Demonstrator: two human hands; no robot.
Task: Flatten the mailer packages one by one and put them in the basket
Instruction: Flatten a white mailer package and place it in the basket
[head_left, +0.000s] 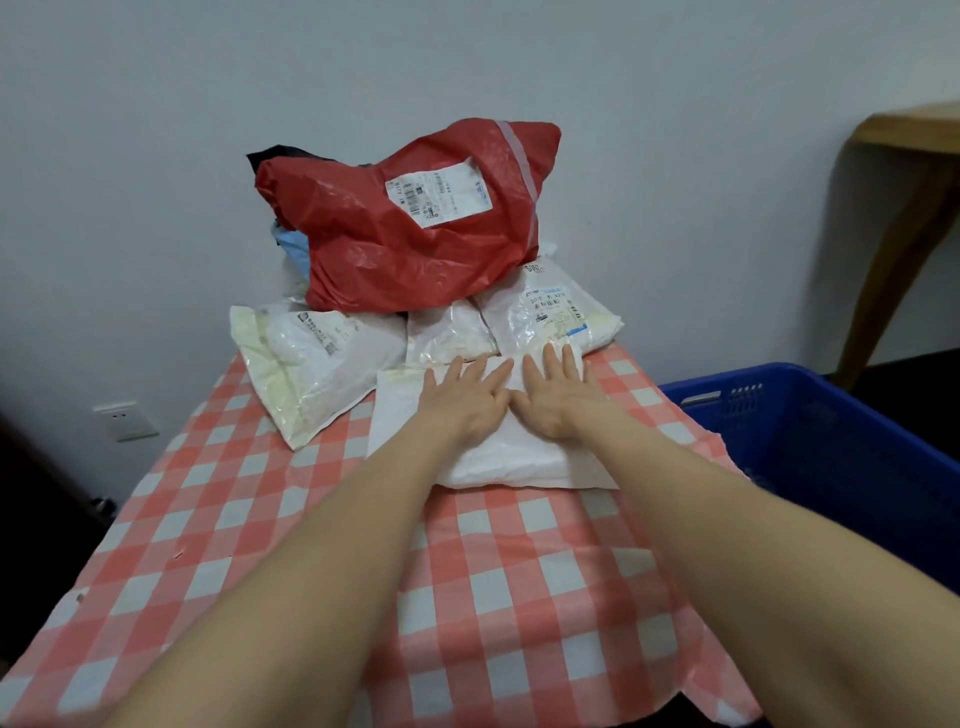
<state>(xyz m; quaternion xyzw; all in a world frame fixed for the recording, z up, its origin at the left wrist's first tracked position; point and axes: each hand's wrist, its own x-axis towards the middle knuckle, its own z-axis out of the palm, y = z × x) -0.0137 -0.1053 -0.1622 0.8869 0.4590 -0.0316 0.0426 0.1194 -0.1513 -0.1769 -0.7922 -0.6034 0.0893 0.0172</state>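
Observation:
A white mailer package (498, 457) lies flat on the checked tablecloth in the middle of the table. My left hand (460, 402) and my right hand (558, 397) press down on it side by side, palms down, fingers straight and spread. Behind it is a pile of mailers: a big red one (415, 234) on top, a white one (306, 364) at the left, another white one (550, 317) at the right. The blue plastic basket (831, 431) stands to the right of the table, below its level.
The red-and-white checked tablecloth (467, 597) covers the table up to the wall. A wooden table leg (904, 244) stands at the far right. A wall socket (124, 421) is low on the left.

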